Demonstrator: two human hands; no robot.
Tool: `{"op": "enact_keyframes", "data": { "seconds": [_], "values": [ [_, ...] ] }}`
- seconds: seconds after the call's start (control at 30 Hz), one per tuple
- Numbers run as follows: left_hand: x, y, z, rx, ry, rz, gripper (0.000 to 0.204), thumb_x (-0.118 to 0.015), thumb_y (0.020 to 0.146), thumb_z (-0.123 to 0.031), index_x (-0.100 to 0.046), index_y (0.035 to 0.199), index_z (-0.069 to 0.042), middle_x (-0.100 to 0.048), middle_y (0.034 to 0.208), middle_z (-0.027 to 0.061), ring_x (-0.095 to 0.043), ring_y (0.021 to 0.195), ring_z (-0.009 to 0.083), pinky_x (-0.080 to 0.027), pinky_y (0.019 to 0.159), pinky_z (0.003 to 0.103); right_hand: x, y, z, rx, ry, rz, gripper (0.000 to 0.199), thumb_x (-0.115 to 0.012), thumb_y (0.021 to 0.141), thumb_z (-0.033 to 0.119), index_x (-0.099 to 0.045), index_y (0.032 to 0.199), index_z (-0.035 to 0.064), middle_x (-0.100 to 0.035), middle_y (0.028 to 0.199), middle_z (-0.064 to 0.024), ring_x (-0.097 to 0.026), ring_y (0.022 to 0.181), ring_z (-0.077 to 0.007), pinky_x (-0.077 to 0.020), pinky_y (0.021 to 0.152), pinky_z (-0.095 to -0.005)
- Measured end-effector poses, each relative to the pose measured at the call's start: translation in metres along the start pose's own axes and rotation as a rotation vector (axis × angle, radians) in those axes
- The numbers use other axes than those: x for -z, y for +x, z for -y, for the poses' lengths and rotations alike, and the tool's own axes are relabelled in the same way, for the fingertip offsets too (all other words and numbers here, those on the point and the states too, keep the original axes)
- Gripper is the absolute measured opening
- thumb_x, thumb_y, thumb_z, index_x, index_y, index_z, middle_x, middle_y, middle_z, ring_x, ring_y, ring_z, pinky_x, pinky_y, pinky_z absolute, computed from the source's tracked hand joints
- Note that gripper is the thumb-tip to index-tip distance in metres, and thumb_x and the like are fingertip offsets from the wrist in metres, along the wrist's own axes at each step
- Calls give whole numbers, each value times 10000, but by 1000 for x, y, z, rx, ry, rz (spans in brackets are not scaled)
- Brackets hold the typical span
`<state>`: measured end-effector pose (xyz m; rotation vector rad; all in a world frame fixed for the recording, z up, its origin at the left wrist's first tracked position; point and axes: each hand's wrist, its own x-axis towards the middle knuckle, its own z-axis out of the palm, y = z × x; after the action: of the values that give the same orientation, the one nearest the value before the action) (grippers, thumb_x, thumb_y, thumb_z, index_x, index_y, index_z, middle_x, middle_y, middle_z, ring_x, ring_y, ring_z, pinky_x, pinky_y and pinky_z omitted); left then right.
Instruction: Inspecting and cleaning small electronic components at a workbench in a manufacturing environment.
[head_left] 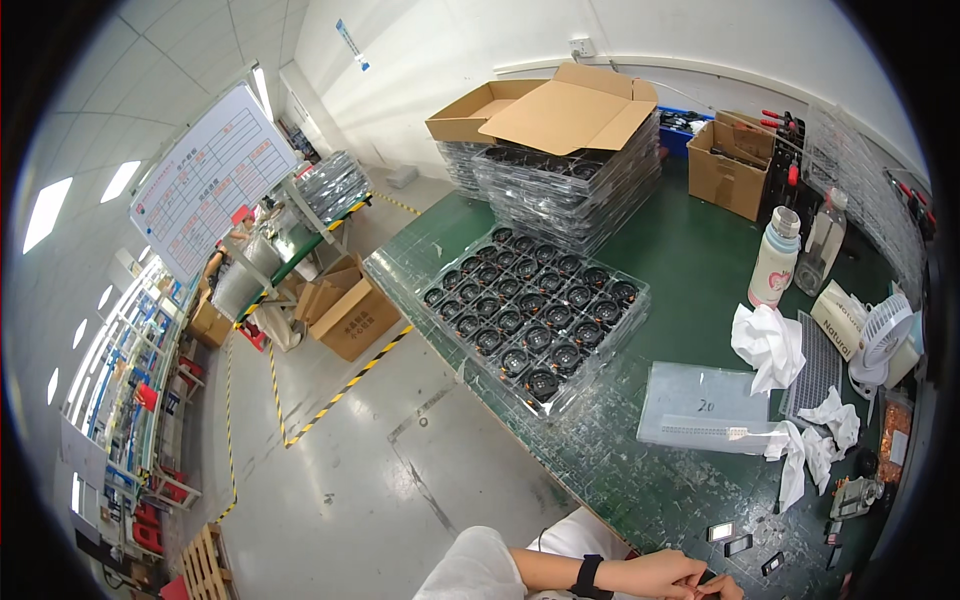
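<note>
My two hands meet at the lower edge, over the near edge of the green table (690, 250). My left hand (662, 575) wears a black wristband and its fingers curl around a small dark part (708, 577). My right hand (726, 589) touches it from the right and is mostly cut off by the picture's edge. Three small dark rectangular parts (738, 545) lie on the table just beyond my hands. Farther off sits a clear tray (530, 310) filled with several black round parts.
Stacked clear trays (570, 185) with cardboard boxes (575, 110) on top stand at the back. A clear lidded box (705, 405), white cloths (768, 345), a pink-white bottle (775, 260) and a small white fan (885, 335) are at right. Grey floor with yellow-black tape lies to the left.
</note>
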<state>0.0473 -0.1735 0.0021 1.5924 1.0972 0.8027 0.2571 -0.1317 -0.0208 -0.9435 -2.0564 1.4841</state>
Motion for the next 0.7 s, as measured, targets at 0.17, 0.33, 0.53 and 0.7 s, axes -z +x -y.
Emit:
{"op": "enact_keyframes", "data": {
  "seconds": [0.17,0.33,0.53,0.7],
  "values": [
    [-3,-2,2,-12,32,-4,292,-638,824,-310,-483,755,-72,-604,630,103,-602,602,280,-431,523,357,-1,3,10,39,-69,-1,366,-836,600,40,-556,830,-10,-603,765,-114,-562,675,-164,-465,621,-268],
    [-5,-4,1,36,-17,4,303,-615,849,-335,-466,806,-74,-587,612,109,-604,601,293,-436,512,354,0,5,14,67,-90,-8,360,-833,602,50,-553,821,-6,-601,760,-121,-564,663,-189,-464,611,-281],
    [-12,-8,1,91,83,-18,287,-596,867,-326,-446,815,-86,-578,617,118,-596,592,298,-431,509,358,-2,4,11,67,-109,-8,349,-822,610,33,-549,824,-6,-600,777,-120,-563,667,-191,-463,617,-282],
    [-18,-5,1,44,-55,-42,285,-584,881,-314,-439,822,-76,-565,641,132,-573,587,280,-413,514,348,1,-2,-9,20,56,-17,331,-806,640,18,-551,851,-3,-596,823,-99,-561,712,-161,-464,655,-269]
  ]
}}
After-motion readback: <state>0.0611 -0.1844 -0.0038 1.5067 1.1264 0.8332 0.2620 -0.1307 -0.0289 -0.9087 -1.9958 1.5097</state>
